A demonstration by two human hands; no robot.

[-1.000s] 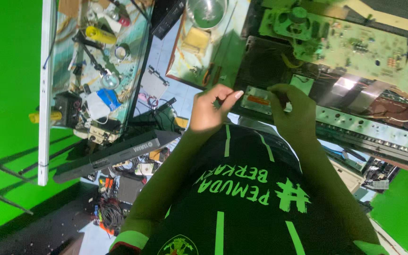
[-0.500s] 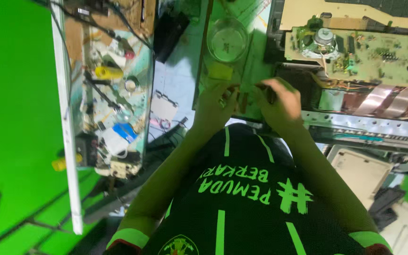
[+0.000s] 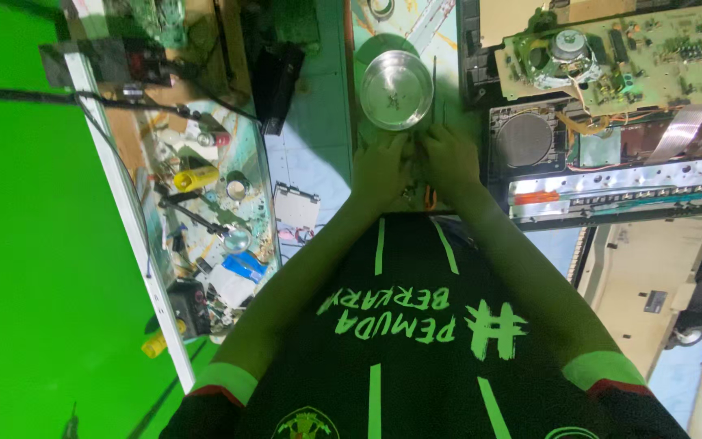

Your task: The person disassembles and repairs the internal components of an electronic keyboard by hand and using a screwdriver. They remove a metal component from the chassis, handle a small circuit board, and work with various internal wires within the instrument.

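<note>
My left hand [image 3: 379, 167] and my right hand [image 3: 448, 158] meet in the middle of the view, fingers curled and touching. They are pinched on a small part with an orange bit [image 3: 430, 195] that shows just below them; most of it is hidden by my fingers. Directly beyond my fingertips stands a round shiny metal bowl [image 3: 397, 89] on a green-painted surface. My forearms and black shirt with green print fill the lower view.
A glass-topped shelf [image 3: 205, 219] on the left holds several tools, a yellow item [image 3: 195, 179] and a blue item [image 3: 245, 264]. On the right lie an open chassis with a circuit board and motor [image 3: 611, 57], a round speaker grille [image 3: 526, 142] and ribbon cables [image 3: 692, 130].
Both hands have moved left from the open chassis to just in front of the metal bowl. They have drawn closer together, and the view has shifted with them.
</note>
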